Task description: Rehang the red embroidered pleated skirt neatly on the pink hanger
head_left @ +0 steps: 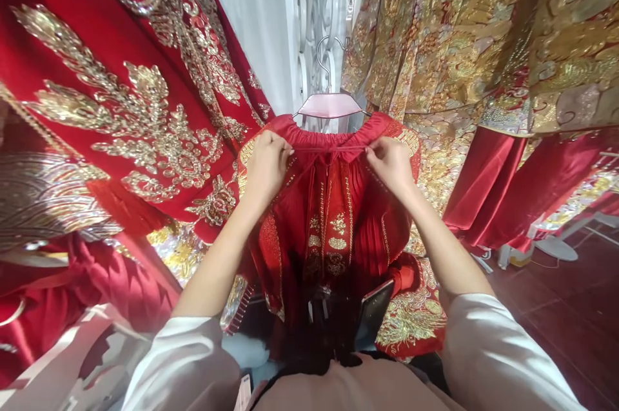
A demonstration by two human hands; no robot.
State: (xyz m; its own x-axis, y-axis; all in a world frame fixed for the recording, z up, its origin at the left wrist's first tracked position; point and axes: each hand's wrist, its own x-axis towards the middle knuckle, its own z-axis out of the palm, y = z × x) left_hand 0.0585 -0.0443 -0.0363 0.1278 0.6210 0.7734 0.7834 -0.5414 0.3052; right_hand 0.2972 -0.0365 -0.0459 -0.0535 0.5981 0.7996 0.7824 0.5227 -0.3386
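Note:
A red pleated skirt (365,217) with gold embroidery hangs in front of me. Its gathered waistband (319,138) lies below a pink-centred hanger (330,105) with a metal hook. A thin red cord (330,150) runs taut across the front of the waistband. My left hand (267,162) is closed in a pinch on the cord's left end, against the skirt's left shoulder. At the other end my right hand (391,164) pinches the cord between thumb and fingers. Whether the fingers also grip the waistband cloth cannot be made out.
Red cloth with gold sequins (159,114) hangs close on the left. Gold brocade garments (449,62) hang on the right, above red satin (488,179). Behind the hanger stands a white scrolled metal frame (302,17). A dark flat device (373,314) stands low before my body.

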